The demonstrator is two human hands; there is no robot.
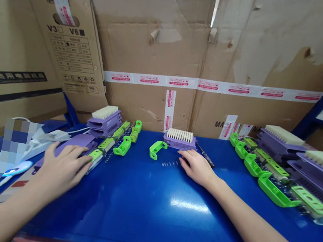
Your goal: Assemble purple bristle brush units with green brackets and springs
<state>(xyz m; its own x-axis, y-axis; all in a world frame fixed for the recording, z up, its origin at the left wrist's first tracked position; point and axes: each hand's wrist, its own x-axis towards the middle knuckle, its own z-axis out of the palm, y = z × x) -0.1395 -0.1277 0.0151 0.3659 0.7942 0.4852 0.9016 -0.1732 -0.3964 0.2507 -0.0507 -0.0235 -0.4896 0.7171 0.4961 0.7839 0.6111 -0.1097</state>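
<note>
My left hand [63,167] lies over a flat purple plastic part [75,142] at the left of the blue table [139,209], fingers curled loosely on top of it. My right hand [197,167] rests on the table, fingers bent, just in front of a purple brush with white bristles [179,138]. Its fingertips are next to a row of small metal springs [170,164]. A loose green handle [157,149] lies left of that brush. A dark thin tool [205,155] sticks out behind the right hand.
A stack of purple brushes [105,120] and a row of green handles [120,141] lie at the back left. More purple brushes [283,141] and green handles [275,187] fill the right side. Cardboard boxes [162,46] wall the back and left. White cables and a device [17,168] lie far left.
</note>
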